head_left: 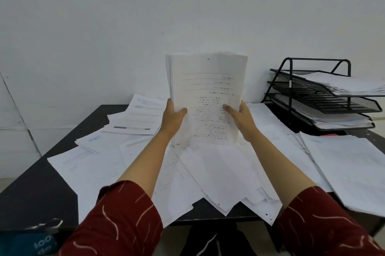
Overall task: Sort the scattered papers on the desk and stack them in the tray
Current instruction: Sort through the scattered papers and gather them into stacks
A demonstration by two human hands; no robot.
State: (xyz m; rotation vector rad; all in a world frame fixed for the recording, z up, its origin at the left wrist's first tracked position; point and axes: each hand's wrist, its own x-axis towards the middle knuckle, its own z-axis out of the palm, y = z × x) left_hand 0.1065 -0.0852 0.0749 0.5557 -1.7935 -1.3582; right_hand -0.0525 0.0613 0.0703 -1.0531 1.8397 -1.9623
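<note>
Two outstretched arms: our left hand (174, 117) and right hand (239, 116) grip an upright paper stack (206, 97), its bottom edge on loose sheets (218, 168) mid-surface (52, 182).

A thick upright sheaf of white printed papers (206, 99) is standing on end at the middle of the dark tabletop (37, 180), its lower edge resting on loose white scattered sheets (218, 172). The left hand (173, 118) is gripping its left edge at nine o'clock, and the right hand (239, 116) is gripping its right edge at three o'clock, thumbs on the front page. At two o'clock, a black wire-mesh three-tier tray (325, 97) is holding papers.
</note>
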